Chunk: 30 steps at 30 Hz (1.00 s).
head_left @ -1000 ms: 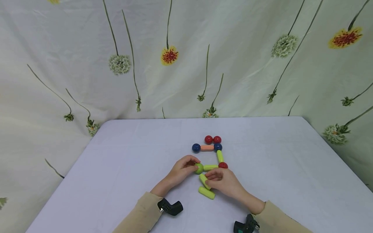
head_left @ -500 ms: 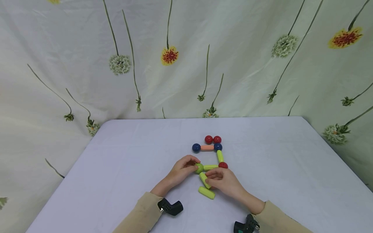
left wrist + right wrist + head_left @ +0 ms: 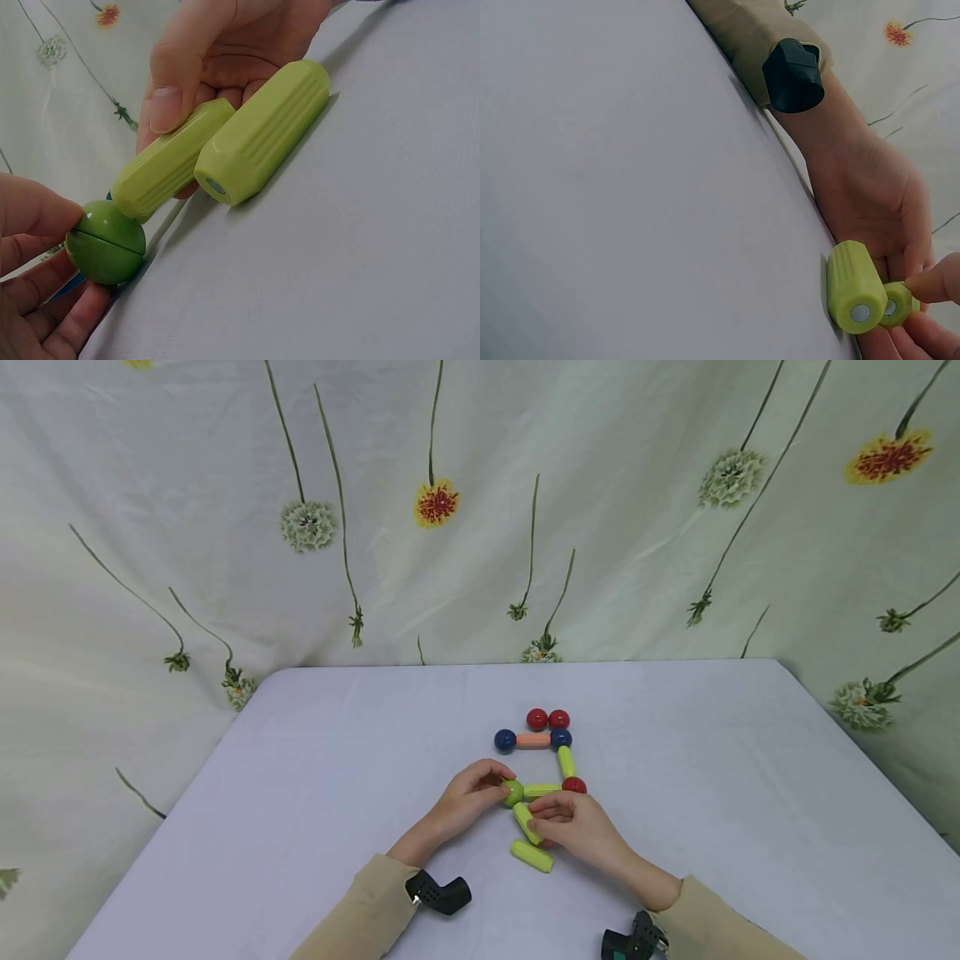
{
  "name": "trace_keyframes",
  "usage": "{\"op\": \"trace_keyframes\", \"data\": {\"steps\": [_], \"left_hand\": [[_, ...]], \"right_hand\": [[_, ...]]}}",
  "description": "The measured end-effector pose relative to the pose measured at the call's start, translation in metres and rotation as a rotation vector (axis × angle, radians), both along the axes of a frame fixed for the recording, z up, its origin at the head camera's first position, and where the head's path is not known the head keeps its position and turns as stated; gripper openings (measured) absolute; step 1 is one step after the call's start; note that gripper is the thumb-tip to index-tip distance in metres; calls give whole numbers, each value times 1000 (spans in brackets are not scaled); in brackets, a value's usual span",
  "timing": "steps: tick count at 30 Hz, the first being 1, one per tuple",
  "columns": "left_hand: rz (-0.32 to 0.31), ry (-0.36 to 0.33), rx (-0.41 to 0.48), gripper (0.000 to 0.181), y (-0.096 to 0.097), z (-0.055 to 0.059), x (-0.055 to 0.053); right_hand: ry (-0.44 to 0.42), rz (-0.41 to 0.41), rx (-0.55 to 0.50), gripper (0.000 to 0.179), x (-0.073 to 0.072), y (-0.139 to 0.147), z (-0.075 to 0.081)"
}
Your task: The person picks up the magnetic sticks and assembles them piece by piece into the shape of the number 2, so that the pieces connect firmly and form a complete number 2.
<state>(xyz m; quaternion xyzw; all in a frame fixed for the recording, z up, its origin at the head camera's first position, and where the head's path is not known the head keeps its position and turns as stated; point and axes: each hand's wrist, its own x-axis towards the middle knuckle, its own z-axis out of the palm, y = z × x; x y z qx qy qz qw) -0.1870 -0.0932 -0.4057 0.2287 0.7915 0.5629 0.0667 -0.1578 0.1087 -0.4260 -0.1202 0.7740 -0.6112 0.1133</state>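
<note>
In the head view my left hand (image 3: 472, 797) pinches a green magnetic ball (image 3: 513, 794) between thumb and fingers. My right hand (image 3: 583, 837) pinches a yellow-green magnetic rod (image 3: 527, 824), held slantwise. In the left wrist view this rod's far end meets the green ball (image 3: 106, 244) or lies very close; I cannot tell whether they touch. Another ridged yellow-green rod (image 3: 532, 856) lies loose on the table on the near side, a metal disc in its end. From the ball, a yellow-green rod (image 3: 542, 792) runs right to a red ball (image 3: 574, 786).
Beyond the red ball, a yellow-green rod (image 3: 566, 762) leads to a blue ball (image 3: 561, 739). An orange rod (image 3: 533, 741) links it to another blue ball (image 3: 506, 742). Two red balls (image 3: 537, 720) sit behind. White cloth covers the table (image 3: 337, 735); a flowered curtain (image 3: 615, 510) hangs behind.
The rod in my right hand has shifted slightly away from me, its far end coming closer to the green ball. My left hand and the other pieces look unmoved.
</note>
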Motion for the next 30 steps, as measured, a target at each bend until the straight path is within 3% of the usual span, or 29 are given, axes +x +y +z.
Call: {"op": "trace_keyframes", "data": {"steps": [30], "left_hand": [[7,-5,1,18,1,1,1]], "right_hand": [[-10,-15,-10,31,-1,-1,-2]]}}
